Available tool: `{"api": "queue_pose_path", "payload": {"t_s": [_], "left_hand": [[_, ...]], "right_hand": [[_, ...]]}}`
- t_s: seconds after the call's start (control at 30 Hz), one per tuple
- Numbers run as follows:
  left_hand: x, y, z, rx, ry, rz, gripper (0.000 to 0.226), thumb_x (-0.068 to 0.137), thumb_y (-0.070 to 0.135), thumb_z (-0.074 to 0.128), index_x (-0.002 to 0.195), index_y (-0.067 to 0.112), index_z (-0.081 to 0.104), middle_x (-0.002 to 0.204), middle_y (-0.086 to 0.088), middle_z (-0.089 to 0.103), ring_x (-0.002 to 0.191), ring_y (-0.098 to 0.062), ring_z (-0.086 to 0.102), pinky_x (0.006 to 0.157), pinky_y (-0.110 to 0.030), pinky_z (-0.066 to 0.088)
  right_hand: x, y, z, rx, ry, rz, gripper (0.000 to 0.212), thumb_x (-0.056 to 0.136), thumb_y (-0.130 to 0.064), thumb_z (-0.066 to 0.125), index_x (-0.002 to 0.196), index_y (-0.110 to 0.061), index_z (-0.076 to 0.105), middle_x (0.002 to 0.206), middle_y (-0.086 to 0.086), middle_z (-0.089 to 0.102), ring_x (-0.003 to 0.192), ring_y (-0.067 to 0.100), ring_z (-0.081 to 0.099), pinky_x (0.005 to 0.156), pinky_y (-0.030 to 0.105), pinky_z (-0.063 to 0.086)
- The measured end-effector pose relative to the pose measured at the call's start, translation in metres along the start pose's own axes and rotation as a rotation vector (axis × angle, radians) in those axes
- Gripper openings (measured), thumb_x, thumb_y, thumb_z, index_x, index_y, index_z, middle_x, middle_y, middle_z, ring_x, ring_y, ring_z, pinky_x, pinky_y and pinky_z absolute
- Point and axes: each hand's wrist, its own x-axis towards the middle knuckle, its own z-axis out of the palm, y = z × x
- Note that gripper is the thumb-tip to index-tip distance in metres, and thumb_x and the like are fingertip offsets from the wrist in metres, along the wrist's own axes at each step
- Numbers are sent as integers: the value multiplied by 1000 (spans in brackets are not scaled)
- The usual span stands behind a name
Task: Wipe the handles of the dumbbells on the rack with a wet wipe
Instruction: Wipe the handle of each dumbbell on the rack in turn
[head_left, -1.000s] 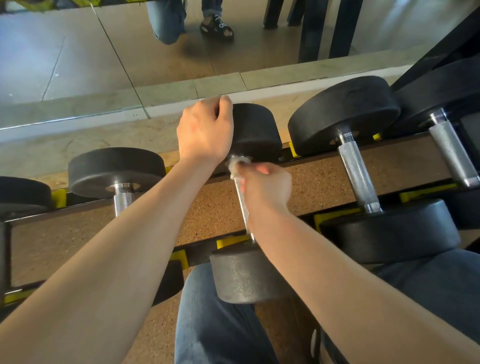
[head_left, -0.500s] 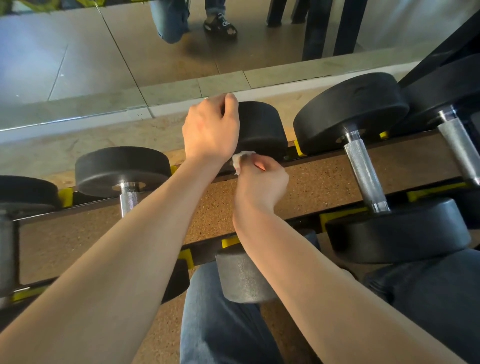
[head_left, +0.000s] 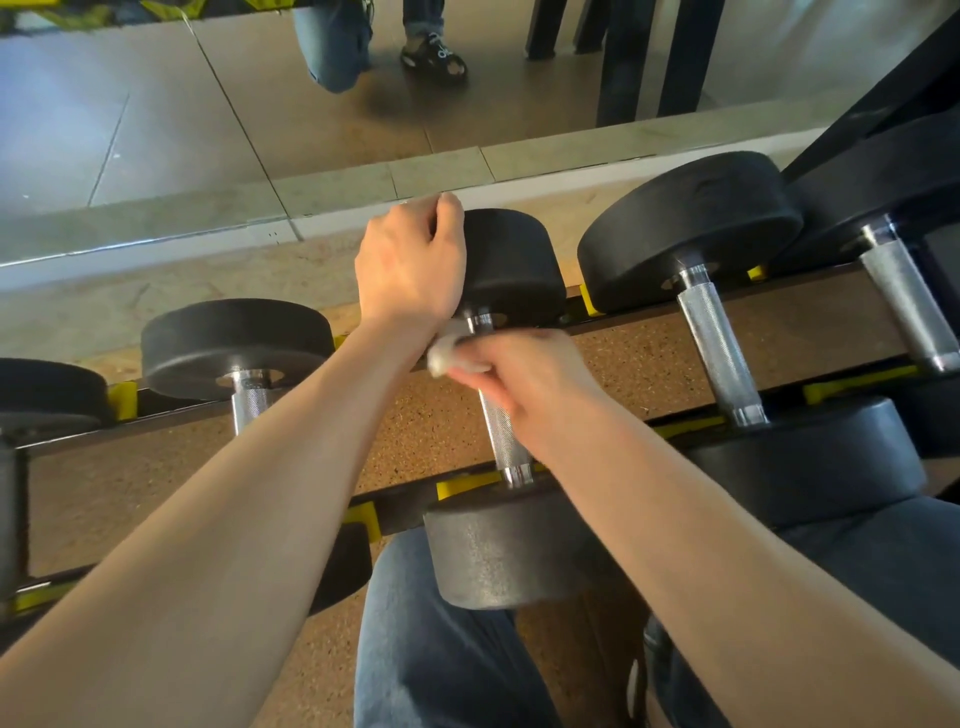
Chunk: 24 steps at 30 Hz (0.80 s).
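Head view: the right hand (head_left: 524, 379) pinches a crumpled white wet wipe (head_left: 451, 353) round the far end of the knurled steel handle (head_left: 501, 431) of the middle black dumbbell (head_left: 511, 262). The left hand (head_left: 410, 260) curls over that dumbbell's far head, probably steadying it against rolling. Neighbouring dumbbells lie across the black, yellow-padded rack (head_left: 675, 426), whose far rail runs near a floor mirror (head_left: 156, 130); speckled brown flooring (head_left: 441, 431) shows beneath.

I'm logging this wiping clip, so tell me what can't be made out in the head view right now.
- Upper part of the middle handle: covered by the right hand gripping it with the wet wipe.
- Left hand fingertips: curled behind the far weight head.
- Leftmost dumbbell: cut off by the frame edge.
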Motion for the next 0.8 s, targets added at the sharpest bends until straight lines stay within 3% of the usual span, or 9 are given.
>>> {"api": "queue_pose_path", "payload": {"t_s": [0.1,0.2,0.27,0.33,0.4,0.5,0.63,0.8], "left_hand": [[0,0,2,3,-3,-13,44,100,32,36,58,20,43,56,2,43,56,-12,41,54,-30,29],[0,0,2,-6,-15,-12,44,102,32,36,59,21,44,56,2,44,55,-11,42,53,-27,29],[-1,0,1,-8,-12,-8,45,102,32,36,59,22,44,56,3,42,54,-11,41,53,-27,28],[-2,1,1,0,-8,-5,45,102,31,36,59,23,43,55,5,41,53,-10,40,52,-26,28],[-3,2,1,9,1,-5,45,103,30,36,58,24,41,55,6,40,53,-11,40,52,-24,27],[-3,2,2,12,7,-8,45,103,31,36,59,25,42,56,6,41,53,-11,41,52,-21,26],[-2,0,4,9,13,1,44,103,32,36,61,25,46,57,4,45,56,-11,45,53,-22,29],[-1,-2,4,1,4,0,44,102,33,35,61,24,47,56,4,45,56,-12,45,53,-23,29]], "right_hand": [[13,0,-25,-47,358,-165,17,78,-11,75,94,-14,69,88,1,70,84,19,68,70,29,52],[27,5,-25,39,444,-213,19,84,-3,65,103,-3,66,76,-1,59,73,18,63,63,28,51],[29,9,-19,-4,394,-105,33,87,-4,63,120,-3,58,85,1,57,81,16,60,71,27,52],[32,6,-14,-23,310,33,41,91,-7,62,130,-10,50,110,7,59,107,24,60,95,34,51],[32,3,-11,197,151,139,36,97,-14,53,133,-10,51,125,14,60,117,31,58,105,41,44],[40,3,-16,252,-48,191,31,101,-23,43,126,-11,56,114,15,68,103,31,67,94,43,47],[44,7,-25,269,-172,180,34,100,-25,41,123,-8,60,114,15,71,109,30,66,107,46,37],[46,12,-25,183,-43,110,28,96,-24,55,121,-12,59,108,13,71,99,27,70,100,45,47]]}}
